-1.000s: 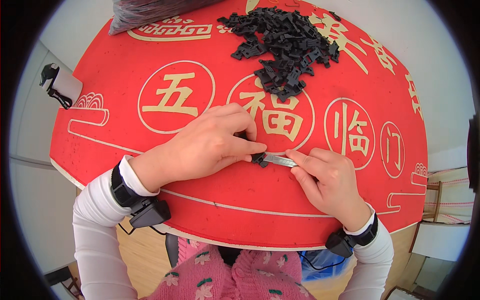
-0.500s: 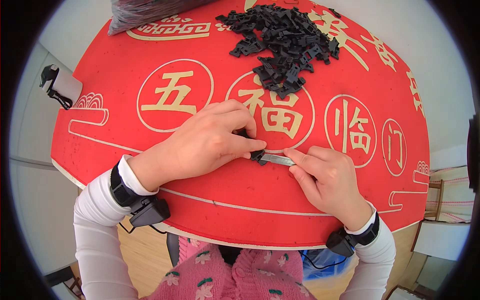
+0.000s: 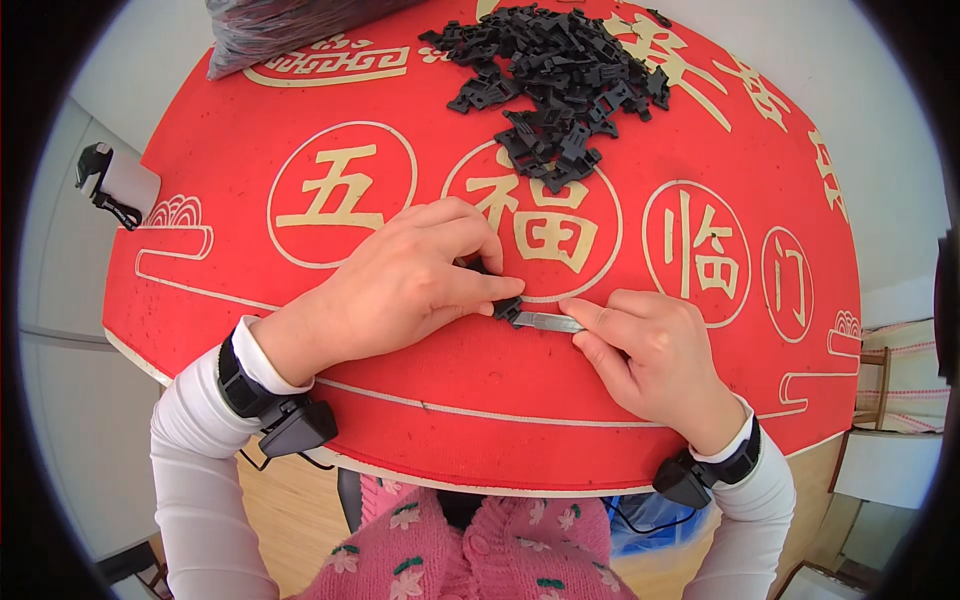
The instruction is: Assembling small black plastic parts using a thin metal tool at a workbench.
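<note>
Two hands are meeting on the red cloth [image 3: 420,420]: the left hand [image 3: 410,285] is pinching one black clip [image 3: 507,308], and the right hand [image 3: 650,355] is gripping one metal blade [image 3: 548,322] against it. Farther off, one heap of clips [image 3: 560,85] is lying by one grey bag [image 3: 270,25].

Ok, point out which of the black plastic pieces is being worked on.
The single black plastic piece pinched under the left hand, touched by the metal blade in the right hand. All the others lie untouched in the pile farther up the red table.
</note>
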Motion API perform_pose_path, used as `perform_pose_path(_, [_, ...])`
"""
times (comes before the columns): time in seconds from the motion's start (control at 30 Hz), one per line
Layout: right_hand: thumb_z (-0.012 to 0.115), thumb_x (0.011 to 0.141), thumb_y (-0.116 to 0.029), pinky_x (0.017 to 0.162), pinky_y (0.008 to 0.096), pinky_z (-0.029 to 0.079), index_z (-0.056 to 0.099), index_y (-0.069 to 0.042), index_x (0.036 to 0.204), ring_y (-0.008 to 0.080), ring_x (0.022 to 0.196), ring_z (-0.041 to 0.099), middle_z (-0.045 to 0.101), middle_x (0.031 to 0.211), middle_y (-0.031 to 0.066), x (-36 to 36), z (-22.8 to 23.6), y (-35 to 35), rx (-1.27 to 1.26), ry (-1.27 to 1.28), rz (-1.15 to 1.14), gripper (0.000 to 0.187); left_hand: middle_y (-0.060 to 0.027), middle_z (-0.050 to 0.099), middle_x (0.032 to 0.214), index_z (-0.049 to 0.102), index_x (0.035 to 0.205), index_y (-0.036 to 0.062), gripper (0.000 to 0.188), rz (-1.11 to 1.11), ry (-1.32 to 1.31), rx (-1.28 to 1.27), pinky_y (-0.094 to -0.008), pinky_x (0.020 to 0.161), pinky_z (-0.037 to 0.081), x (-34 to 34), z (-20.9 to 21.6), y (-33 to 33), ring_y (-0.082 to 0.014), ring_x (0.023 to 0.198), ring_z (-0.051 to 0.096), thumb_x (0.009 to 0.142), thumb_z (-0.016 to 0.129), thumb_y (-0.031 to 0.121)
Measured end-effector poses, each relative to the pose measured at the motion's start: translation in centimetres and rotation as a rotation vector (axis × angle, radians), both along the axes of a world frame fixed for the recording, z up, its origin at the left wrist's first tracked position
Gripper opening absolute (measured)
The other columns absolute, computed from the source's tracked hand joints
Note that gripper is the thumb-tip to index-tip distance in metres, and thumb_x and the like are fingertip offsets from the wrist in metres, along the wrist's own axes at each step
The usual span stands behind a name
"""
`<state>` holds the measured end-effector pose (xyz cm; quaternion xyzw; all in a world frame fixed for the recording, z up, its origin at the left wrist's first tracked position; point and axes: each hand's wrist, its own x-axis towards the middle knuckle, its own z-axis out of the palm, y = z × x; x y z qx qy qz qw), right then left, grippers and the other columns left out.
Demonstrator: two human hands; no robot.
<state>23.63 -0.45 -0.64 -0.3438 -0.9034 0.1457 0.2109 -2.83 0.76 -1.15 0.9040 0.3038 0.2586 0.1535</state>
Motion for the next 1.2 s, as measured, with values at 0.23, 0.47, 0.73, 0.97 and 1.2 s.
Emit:
perform_pose_path(0.23, [0.069,0.08,-0.007,0.048,0.0353,0.04,0.071,-0.005,0.107,0.0225,0.054,0.052,0.05,0.063,0.0071,-0.2,0.1,-0.2,0.015,-0.005,-0.017,0.027,-0.0064,0.06,0.094,0.075,0.103,0.0077,0.035,-0.014,0.003,-0.006,-0.0383,0.083,0.051,-0.1,-0.1,0.1,-0.0266,0.096,0.057,0.067,0.077,0.004])
perform_pose_path(0.47, [0.07,0.08,-0.009,0.048,0.035,0.04,0.071,-0.005,0.107,0.0222,0.055,0.052,0.049,0.063,0.0065,-0.2,0.0,-0.1,0.042,-0.023,-0.001,0.028,-0.0062,0.061,0.095,0.075,0.103,0.0084,0.035,-0.027,0.008,0.021,-0.0385,0.084,0.05,0.0,-0.1,0.3,-0.0272,0.099,0.057,0.068,0.076,0.003])
perform_pose_path(0.73, [0.07,0.079,-0.007,0.048,0.0349,0.041,0.071,-0.005,0.107,0.0221,0.055,0.052,0.05,0.063,0.0068,0.0,0.1,-0.1,0.016,-0.015,0.095,0.028,-0.0065,0.061,0.095,0.075,0.102,0.0086,0.035,-0.01,0.015,0.008,-0.0377,0.08,0.051,-0.1,0.1,0.3,-0.0266,0.098,0.057,0.068,0.077,0.003])
perform_pose_path(0.97, [0.064,0.08,0.004,0.05,0.0335,0.042,0.066,-0.002,0.117,0.0233,0.058,0.053,0.051,0.068,0.0098,0.3,-0.3,0.4,0.006,0.195,-0.093,0.038,-0.0072,0.062,0.085,0.072,0.094,0.0022,0.03,0.116,0.026,0.038,-0.0334,0.067,0.05,0.2,0.8,-0.5,-0.0238,0.087,0.06,0.066,0.082,0.007])
perform_pose_path(1.2, [0.061,0.08,0.006,0.052,0.0332,0.043,0.065,-0.002,0.122,0.0232,0.059,0.053,0.052,0.072,0.0099,0.3,0.1,0.0,0.005,0.082,-0.073,0.043,-0.0081,0.06,0.071,0.07,0.085,0.0005,0.023,0.214,-0.038,-0.06,-0.0352,0.058,0.05,0.4,1.0,-1.2,-0.024,0.067,0.061,0.07,0.08,0.015])
